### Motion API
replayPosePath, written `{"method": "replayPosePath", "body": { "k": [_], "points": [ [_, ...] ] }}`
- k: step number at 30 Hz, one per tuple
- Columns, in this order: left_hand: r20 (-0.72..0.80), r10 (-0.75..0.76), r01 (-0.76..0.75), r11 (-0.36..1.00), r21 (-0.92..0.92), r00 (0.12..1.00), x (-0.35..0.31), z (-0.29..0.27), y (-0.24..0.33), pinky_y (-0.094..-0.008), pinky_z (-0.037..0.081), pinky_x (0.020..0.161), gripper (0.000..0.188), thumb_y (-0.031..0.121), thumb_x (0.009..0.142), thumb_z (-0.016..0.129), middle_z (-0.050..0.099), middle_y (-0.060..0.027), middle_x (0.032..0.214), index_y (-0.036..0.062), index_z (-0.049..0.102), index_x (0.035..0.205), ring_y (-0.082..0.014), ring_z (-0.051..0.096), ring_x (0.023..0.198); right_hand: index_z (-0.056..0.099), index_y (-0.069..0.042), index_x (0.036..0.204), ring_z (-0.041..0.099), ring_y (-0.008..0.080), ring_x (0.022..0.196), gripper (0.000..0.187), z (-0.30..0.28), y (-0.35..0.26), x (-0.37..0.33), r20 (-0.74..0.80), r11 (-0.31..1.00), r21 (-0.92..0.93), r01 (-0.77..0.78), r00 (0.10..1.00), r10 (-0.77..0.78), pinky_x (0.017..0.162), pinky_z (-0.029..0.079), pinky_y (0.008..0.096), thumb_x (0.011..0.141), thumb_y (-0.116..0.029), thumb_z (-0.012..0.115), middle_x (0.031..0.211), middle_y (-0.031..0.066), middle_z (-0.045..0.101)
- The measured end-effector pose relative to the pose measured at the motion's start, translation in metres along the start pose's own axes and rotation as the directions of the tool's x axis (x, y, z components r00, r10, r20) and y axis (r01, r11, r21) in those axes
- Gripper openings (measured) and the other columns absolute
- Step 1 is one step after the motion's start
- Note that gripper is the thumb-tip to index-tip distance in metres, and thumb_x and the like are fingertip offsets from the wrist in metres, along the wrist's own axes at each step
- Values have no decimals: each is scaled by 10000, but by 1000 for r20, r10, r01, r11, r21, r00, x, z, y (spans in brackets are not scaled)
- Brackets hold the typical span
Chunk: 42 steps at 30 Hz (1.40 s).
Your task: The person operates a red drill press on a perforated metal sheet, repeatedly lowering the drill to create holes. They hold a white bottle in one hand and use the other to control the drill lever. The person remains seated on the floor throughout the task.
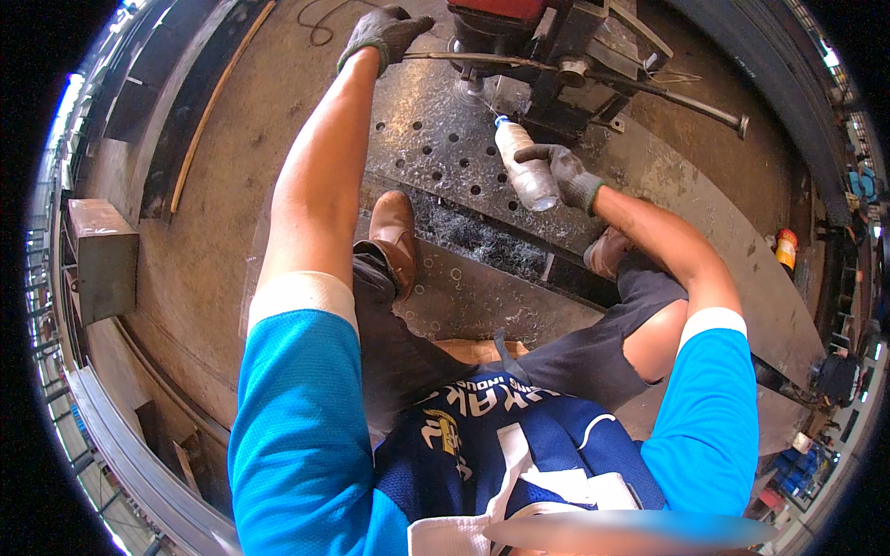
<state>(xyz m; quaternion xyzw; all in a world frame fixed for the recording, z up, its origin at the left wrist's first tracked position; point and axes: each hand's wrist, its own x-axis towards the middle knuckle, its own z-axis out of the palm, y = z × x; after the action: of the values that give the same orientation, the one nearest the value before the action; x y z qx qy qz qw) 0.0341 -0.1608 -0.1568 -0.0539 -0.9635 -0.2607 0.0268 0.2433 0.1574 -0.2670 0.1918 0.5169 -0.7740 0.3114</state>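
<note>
My right hand [567,176], in a grey glove, is closed around a clear, crumpled plastic bottle [525,167]. The bottle is tilted, its blue cap [502,120] toward the drill tip [475,85] of a red and black drilling machine [496,28]. A thin streak runs between cap and drill tip. Farther left, my gloved left hand [385,35] is closed at the end of the machine's long metal lever [473,58]; its palm side is hidden. Under the machine lies a wet steel plate [417,107] with several round holes.
Metal shavings [482,236] lie in a gap between plates, near my boots [394,232]. Another lever [695,107] sticks out to the right. A metal box [102,259] stands at left, a long wooden strip [218,107] beside steel beams. An orange-and-yellow container [786,248] is at right.
</note>
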Motion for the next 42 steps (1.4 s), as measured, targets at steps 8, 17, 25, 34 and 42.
{"method": "replayPosePath", "body": {
  "k": [8,17,25,34,42],
  "points": [
    [46,-57,56,998,19,997,-18,-18,23,-432,550,902,626,605,880,694,781,-143,1078,82,746,1220,-256,752,926,713,-54,1143,739,217,760,239,2,5,-3,49,996,-71,-48,997,51,729,648,401,937,-172,736,937,75,741],
    [45,-89,93,992,-82,995,-32,-33,31,-481,546,925,529,520,857,672,755,-244,1042,37,785,1041,-389,721,1037,733,-96,1194,753,250,836,229,20,20,17,-1,989,-21,144,990,-144,778,653,420,987,-156,658,1015,100,752],
    [34,-82,85,992,-97,996,-34,-32,29,-488,541,950,519,509,860,673,747,-244,1105,44,780,1061,-400,703,1090,705,-41,1092,730,300,743,264,53,77,30,-146,937,294,190,978,-152,731,641,435,852,-142,750,894,121,735],
    [12,-83,84,990,-110,996,-37,-30,28,-486,541,959,515,496,858,683,739,-250,1137,44,775,1086,-398,697,1120,744,-26,1121,732,303,806,249,45,93,42,-243,965,95,244,946,-216,746,646,426,969,-141,585,1026,153,749],
    [-40,-76,70,989,-131,996,-35,-24,23,-489,545,955,499,487,841,713,737,-249,1142,38,786,1046,-399,696,1123,721,-8,1061,726,324,756,211,60,88,32,-271,915,303,265,945,-184,715,641,460,880,-112,698,928,160,737]
  ]
}}
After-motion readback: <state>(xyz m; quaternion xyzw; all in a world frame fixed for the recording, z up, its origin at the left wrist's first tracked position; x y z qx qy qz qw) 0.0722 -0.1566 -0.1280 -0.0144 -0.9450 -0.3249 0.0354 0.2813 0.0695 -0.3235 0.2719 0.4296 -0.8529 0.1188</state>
